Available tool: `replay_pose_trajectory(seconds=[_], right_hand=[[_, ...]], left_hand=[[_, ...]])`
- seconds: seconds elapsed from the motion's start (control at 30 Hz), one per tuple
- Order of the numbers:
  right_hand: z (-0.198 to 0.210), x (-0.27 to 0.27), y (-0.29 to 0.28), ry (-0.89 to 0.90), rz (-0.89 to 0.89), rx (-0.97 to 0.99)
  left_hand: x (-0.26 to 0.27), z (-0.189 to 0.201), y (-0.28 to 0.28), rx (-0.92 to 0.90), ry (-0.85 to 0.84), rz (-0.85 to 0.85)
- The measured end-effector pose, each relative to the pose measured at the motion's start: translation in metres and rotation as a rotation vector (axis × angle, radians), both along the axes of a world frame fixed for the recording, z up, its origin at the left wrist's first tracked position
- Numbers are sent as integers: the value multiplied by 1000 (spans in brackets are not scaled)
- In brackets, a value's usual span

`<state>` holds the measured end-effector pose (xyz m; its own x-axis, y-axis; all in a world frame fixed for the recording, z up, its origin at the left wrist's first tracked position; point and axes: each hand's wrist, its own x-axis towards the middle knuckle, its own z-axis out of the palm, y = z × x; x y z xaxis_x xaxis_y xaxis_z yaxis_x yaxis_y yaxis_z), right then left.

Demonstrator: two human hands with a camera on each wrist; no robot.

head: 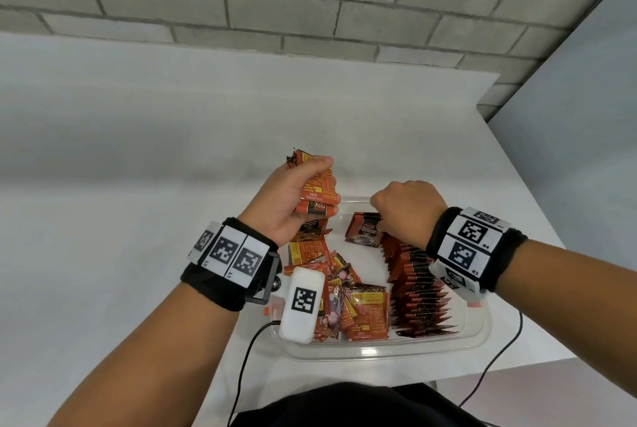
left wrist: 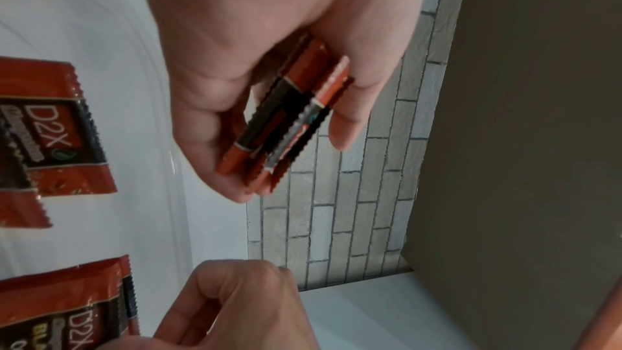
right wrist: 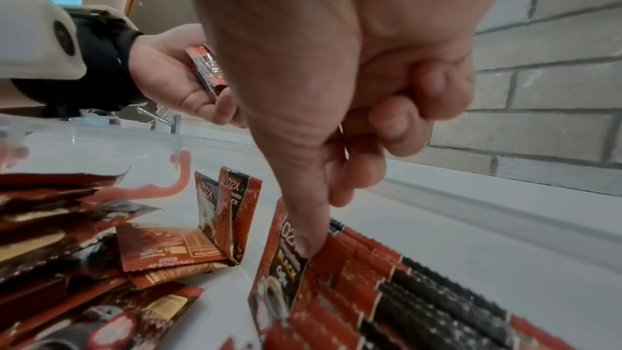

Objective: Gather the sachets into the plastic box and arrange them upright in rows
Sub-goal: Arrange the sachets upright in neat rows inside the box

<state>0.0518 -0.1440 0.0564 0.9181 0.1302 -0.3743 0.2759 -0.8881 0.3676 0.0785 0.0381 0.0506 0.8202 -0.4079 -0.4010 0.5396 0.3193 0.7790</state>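
A clear plastic box [head: 379, 354] sits on the white table. Along its right side stands a row of upright red-and-black sachets [head: 417, 285] [right wrist: 403, 289]. Loose sachets [head: 344, 295] [right wrist: 101, 262] lie jumbled in its left half. Above the box's far left corner, my left hand [head: 293, 199] [left wrist: 235, 89] grips a small stack of sachets [head: 317, 192] [left wrist: 289, 121]. My right hand [head: 403, 209] is at the far end of the row. Its thumb [right wrist: 309, 244] presses on the front sachet [head: 365, 230] [right wrist: 279, 276], and its other fingers are curled in.
The table's right edge [head: 537, 213] runs close beside the box, and a grey brick wall [head: 310, 6] stands behind. Black cables [head: 241, 368] trail off the near edge on both sides. A bare strip of box floor [head: 368, 264] separates the loose pile from the row.
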Motion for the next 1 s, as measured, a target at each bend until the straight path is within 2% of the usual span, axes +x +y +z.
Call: replay_pose_trajectory(seconds=[0.1,0.17,0.3,0.37,0.5,0.67,0.77,0.9,1.0], right_hand=[[6,-2,-2,-25,-43,89],[14,-4,-7,-51,-84,258],[35,-10,-14,-118,-251,916],[43,-15,-12,-50,-317,1110],[44,-21,-13,-31,-325,1197],[44,-24,-25,-209,-384,1394],[46,-29,-30,-280,-341,1367],[42,-39,-25,-258,-172,1250],[38,-43,-26,-229,-120,1202]], left_hand=[[-1,0,0,-41,24,7],[-3,0,0,-63,25,-13],[-8,1,-4,-49,-64,-104],[-12,3,-8,-64,-102,-149],[-19,3,-19,-84,-154,-198],[-19,3,-23,-65,-131,-181],[-18,2,-23,-81,-81,-135],[-21,4,-27,-171,-52,-104],[-21,2,-29,-187,-41,-79]])
